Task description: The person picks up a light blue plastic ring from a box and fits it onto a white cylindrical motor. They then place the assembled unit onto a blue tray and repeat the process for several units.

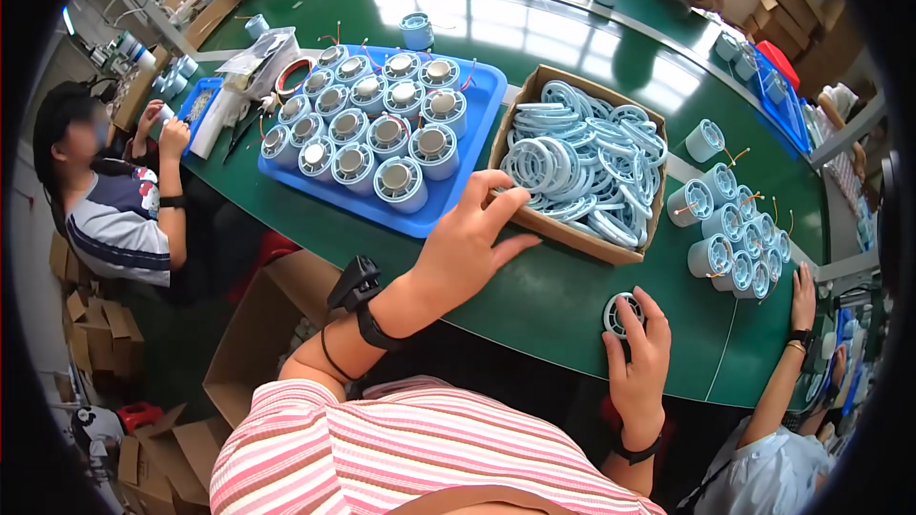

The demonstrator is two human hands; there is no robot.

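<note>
My left hand (460,246) is over the near left edge of an open cardboard box (577,244), its thumb apart from its bent fingers. Inside the box lies a heap of light blue spoked plastic rings (596,162); whether a fingertip touches one is hidden. At the table's near edge, my right hand (639,355) has its fingers and thumb around a round light blue part with a spoked top (612,316). The fingers cover part of it, so its depth cannot be seen.
Left of the box, a blue tray (417,221) carries rows of light blue cylinders with silver discs. More cylinders (725,219) with wires stand at the right on the green table (534,310). Co-workers sit at left (114,200), far side and right, one hand (803,300) resting on the table.
</note>
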